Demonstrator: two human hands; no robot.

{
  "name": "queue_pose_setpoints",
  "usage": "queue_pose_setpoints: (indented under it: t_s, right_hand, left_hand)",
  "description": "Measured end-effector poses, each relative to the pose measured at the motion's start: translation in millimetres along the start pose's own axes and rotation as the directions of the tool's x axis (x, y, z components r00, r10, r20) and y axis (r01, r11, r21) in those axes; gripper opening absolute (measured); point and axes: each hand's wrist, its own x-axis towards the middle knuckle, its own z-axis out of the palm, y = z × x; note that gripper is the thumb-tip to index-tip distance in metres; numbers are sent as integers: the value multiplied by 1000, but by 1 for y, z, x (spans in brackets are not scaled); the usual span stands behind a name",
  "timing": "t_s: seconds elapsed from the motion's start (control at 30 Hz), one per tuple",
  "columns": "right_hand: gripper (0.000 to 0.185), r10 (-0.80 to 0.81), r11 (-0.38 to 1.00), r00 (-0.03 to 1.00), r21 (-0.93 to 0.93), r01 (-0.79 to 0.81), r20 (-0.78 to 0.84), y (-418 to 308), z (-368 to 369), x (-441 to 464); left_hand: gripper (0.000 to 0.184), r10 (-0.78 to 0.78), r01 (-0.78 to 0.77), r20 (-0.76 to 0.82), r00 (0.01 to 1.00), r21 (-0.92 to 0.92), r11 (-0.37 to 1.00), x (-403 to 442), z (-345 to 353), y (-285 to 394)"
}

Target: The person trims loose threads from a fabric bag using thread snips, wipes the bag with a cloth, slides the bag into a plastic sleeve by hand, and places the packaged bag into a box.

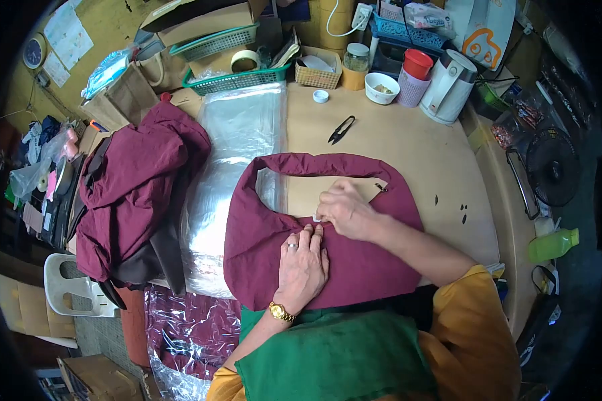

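A maroon cloth shoulder bag (354,267) lies flat in front of me, its wide strap (321,164) looping away from me. My left hand (303,264) rests on the bag's front with fingers stretched out, the tips just below the opening's edge. My right hand (346,210) is closed in a pinch at that edge, beside the left fingertips. A small white piece (317,218) shows at its fingers; what it is I cannot make out. On the bag's right side, near the strap, sits a small dark zipper pull (380,188).
Left of the bag are clear plastic sleeves (237,127) and a heap of maroon and dark bags (137,180). Beyond the strap lie black thread snips (342,129) and a white cap (320,96). A white kettle (448,87) and bowl (382,88) stand at the back right.
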Motion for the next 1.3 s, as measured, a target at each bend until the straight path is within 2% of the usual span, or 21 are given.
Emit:
queue_pose_setpoints:
  t_s: [0.1,0.17,0.27,0.4,0.57,0.77,0.87,1.07,1.17,1.27,1.3]
  right_hand:
    - [11,0,997,999,71,2,-35,2,0,-7]
    - [9,-52,998,998,-17,52,27,4,-7,-12]
    - [8,-98,994,995,-41,99,35,-1,-1,-1]
    - [8,-42,999,998,21,43,-41,-6,8,2]
    - [8,-41,998,998,-43,43,44,-1,-2,-3]
    - [10,-73,997,997,3,73,-30,-3,6,5]
    - [8,-91,991,994,-89,96,58,3,-8,-4]
    - [8,-78,997,996,-27,77,-37,-9,16,9]
    - [8,-48,997,999,-67,47,-14,-10,5,0]
    - [8,-23,997,998,-67,27,58,0,-12,-15]
    - [8,-25,997,998,-72,29,60,1,-21,-15]
  left_hand:
    - [52,-6,6,17,1000,-8,1000,-1,0,-1]
    - [52,2,-2,8,1000,-5,1000,0,1,-2]
    - [52,14,-14,-11,1000,-2,1000,1,2,-3]
    - [53,0,1,7,1000,-13,1000,1,1,-1]
    - [54,14,-14,-8,1000,-1,1000,0,2,-3]
    - [53,4,-4,13,1000,-1,1000,-1,1,-3]
    - [53,18,-18,0,1000,-3,1000,-1,1,-3]
    - [53,1,-2,21,1000,23,1000,1,0,-1]
    - [51,6,-6,-1,1000,20,1000,0,1,-2]
    - [59,-7,9,54,999,-35,999,-2,-1,-3]
    - [64,-34,29,-34,999,-160,987,-3,-4,-2]
